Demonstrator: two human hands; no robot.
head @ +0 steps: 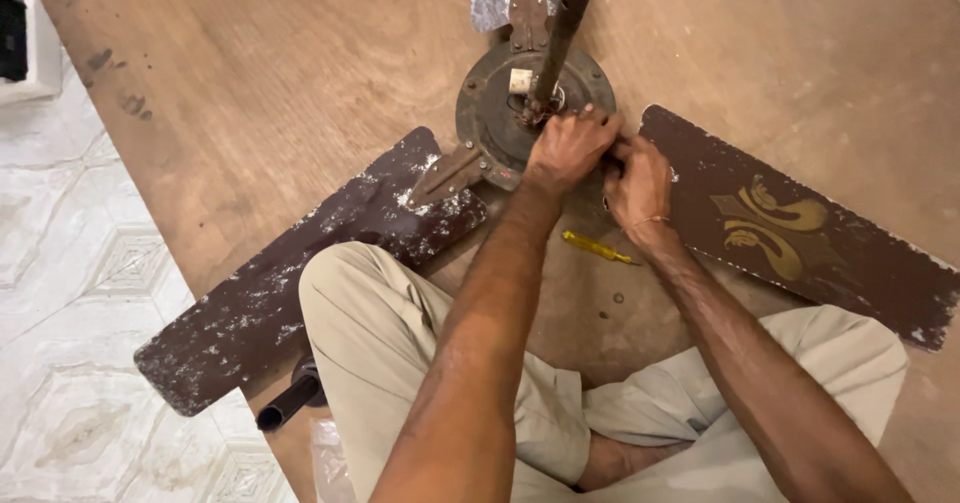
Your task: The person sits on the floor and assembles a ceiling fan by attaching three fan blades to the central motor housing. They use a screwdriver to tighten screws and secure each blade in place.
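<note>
A: Two bare hands, working close together just right of the frame's middle. Nearest the camera are the crossed legs in beige trousers [400, 363], then a black tube [290, 403] poking out at lower left.

B: And the small yellow-handled screwdriver [596, 248]?

A: Lying loose on the brown wooden board [250, 83], just below the hands, with a tiny round bit near it. Neither hand holds it.

B: What are the hands on?

A: The left hand [568, 148] is curled over the rim of the round dark metal fan motor housing [500, 113], fingers bent down and closed on its edge. The right hand [638, 181] presses in beside it, fingers pinched on something small at the rim; what exactly, I cannot tell.

B: Risks?

A: I'd judge the worn brown fan blade with white flaking paint [300, 273] at lower left and the brown blade with a gold ornament [800, 243] at right could swing if the housing turns. The rusty upright pipe [562, 28] at the top could tip, and small loose parts may roll away.
</note>
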